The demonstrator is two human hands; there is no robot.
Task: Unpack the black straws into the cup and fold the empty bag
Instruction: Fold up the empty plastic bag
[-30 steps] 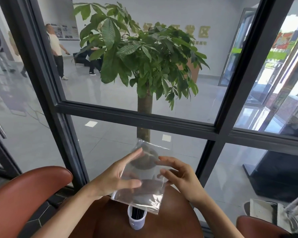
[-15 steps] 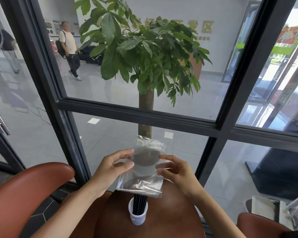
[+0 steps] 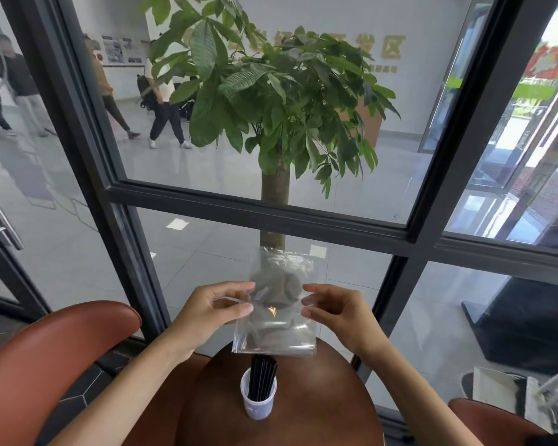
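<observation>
A clear empty plastic bag [image 3: 277, 320] hangs upright in the air above the round brown table [image 3: 319, 410]. My left hand [image 3: 213, 312] pinches its left edge between thumb and fingers. My right hand [image 3: 339, 313] pinches its right edge. Below the bag stands a small translucent white cup [image 3: 258, 402] on the table. Several black straws [image 3: 263, 376] stand in the cup, and their tops reach up to the bag's bottom edge.
A dark-framed glass wall [image 3: 303, 220] rises just behind the table, with a potted tree [image 3: 274, 101] and walking people beyond it. Brown leather chairs sit at the left [image 3: 45, 358] and lower right [image 3: 493, 423].
The bag went from tilted and draped over my left palm to upright and stretched between both hands. My hands shifted to pinch its side edges.
</observation>
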